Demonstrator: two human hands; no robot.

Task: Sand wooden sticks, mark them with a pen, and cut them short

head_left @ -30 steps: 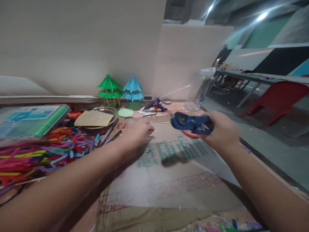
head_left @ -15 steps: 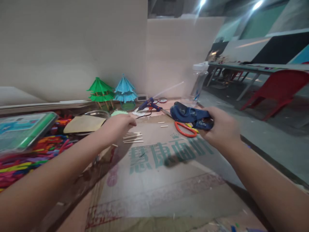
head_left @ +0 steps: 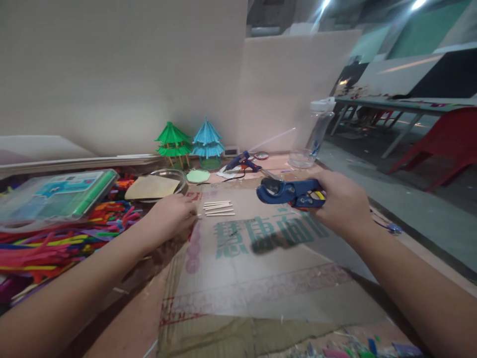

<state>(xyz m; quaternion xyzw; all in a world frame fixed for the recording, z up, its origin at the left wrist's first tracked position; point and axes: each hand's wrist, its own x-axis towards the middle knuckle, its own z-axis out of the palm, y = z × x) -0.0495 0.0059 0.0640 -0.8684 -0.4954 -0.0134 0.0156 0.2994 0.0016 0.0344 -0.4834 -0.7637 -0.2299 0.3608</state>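
My right hand (head_left: 341,204) is closed round the handles of a blue pipe cutter (head_left: 285,191), held above the printed sheet with its hooked jaw towards the left. My left hand (head_left: 173,214) is low at the sheet's left edge, fingers curled together. A tiny pale stick end shows by its fingertips; whether they grip it is hidden. Just right of that hand, several thin wooden sticks (head_left: 219,212) lie side by side. The sheet (head_left: 238,288), with green and red print, covers cardboard. Scissors behind the cutter are mostly hidden.
Green (head_left: 172,141) and blue (head_left: 207,141) paper-roofed models stand at the back, near a glue gun (head_left: 242,161) and a clear bottle (head_left: 315,132). Colourful pipe cleaners (head_left: 48,253) and a plastic case (head_left: 67,194) fill the left. Scraps (head_left: 346,345) lie at the front.
My left hand has drawn back leftwards and down, beside the sticks. The pipe cutter has turned in my right hand, its jaw now showing side-on. The view has shifted left.
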